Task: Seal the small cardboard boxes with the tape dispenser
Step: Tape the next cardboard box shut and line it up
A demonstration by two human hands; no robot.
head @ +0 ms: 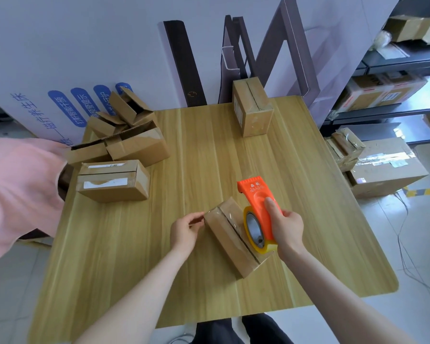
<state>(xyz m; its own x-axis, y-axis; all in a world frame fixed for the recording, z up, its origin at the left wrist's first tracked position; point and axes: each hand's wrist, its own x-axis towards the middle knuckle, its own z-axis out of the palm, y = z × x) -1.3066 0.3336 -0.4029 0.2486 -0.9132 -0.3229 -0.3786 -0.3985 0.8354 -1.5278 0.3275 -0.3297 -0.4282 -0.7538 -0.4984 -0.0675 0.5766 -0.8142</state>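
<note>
A small cardboard box (230,238) lies in the middle of the wooden table (184,150), clear tape running along its top seam. My right hand (287,225) grips the orange tape dispenser (258,202), whose yellowish tape roll (255,228) rests on the near end of the box. My left hand (185,228) pinches the far left corner of the box, at the tape's end. A taped box (252,109) stands at the table's back edge. Another closed box (113,181) sits at the left.
A heap of open boxes (127,130) lies at the back left corner. A person's pink sleeve (18,192) reaches in from the left. Dark panels (184,63) lean on the wall behind. Shelves and large cartons (385,167) stand at the right.
</note>
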